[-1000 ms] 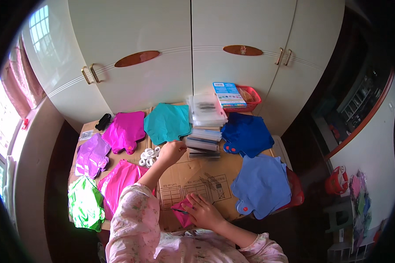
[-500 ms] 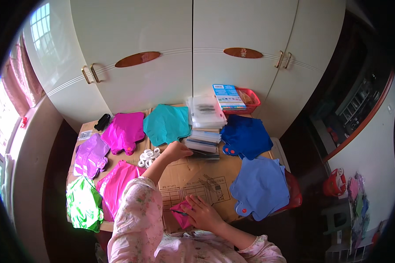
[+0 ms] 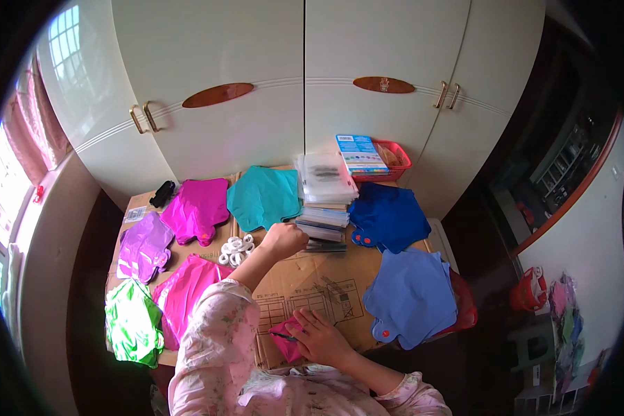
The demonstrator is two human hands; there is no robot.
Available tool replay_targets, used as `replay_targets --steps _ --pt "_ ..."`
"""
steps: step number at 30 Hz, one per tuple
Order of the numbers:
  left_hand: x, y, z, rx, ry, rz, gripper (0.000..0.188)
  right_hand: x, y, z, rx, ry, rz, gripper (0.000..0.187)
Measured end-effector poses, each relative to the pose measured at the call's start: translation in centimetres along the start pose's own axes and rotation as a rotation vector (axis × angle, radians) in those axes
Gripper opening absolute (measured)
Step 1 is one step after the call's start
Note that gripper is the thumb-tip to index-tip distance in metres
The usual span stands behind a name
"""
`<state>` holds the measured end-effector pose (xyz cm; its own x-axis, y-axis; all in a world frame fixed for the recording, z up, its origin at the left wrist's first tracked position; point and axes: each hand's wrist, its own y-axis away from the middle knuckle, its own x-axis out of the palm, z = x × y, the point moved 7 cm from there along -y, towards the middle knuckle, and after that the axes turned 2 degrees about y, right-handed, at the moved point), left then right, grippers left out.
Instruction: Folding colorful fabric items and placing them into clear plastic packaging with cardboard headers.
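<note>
My left hand [image 3: 285, 240] is closed, its fingers curled at the left edge of a stack of flat cards or packets [image 3: 324, 223] in the table's middle. Whatever it pinches is hidden. Near the front edge, my right hand [image 3: 324, 340] lies with fingers stretched over a small folded pink piece [image 3: 286, 349], pressing it to the cardboard. A thin dark strip shows on that piece beside the fingertips. White rings [image 3: 236, 250] lie in a little heap left of my left wrist. Behind the stack is a pile of clear plastic sleeves [image 3: 322, 182].
Shiny flat pieces lie around the cardboard-covered table [image 3: 312, 277]: teal [image 3: 263, 197], magenta [image 3: 195, 208], purple [image 3: 144, 246], green [image 3: 133, 322], pink [image 3: 187, 291], dark blue [image 3: 392, 215], light blue [image 3: 412, 298]. A red basket [image 3: 400, 156] with a blue package [image 3: 360, 152] stands at the back.
My left hand has turned slightly, its fingers curling into a fist beside the stack. The right hand and the folded pink piece stay in place.
</note>
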<state>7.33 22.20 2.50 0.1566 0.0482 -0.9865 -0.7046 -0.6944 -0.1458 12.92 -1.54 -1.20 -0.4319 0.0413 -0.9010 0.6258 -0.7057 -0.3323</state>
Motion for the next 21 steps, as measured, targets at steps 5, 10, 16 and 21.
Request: replay_targets --steps 5,10,16,21 --pt "-0.6 0.0 -0.6 0.046 -0.067 -0.113 0.012 -0.3 -0.1 0.1 -0.004 -0.014 -0.011 0.045" --pt "-4.0 0.5 -1.5 0.028 -0.046 -0.204 0.008 -0.4 -0.1 0.2 -0.001 -0.005 -0.017 0.045" --pt "-8.5 3.5 -3.4 0.076 0.068 -0.305 0.009 -0.1 0.0 0.1 -0.025 0.013 0.023 0.051" --pt "-13.5 12.2 -4.0 0.022 0.276 -0.357 0.006 -1.6 0.2 1.6 -0.067 -0.039 0.113 0.070"
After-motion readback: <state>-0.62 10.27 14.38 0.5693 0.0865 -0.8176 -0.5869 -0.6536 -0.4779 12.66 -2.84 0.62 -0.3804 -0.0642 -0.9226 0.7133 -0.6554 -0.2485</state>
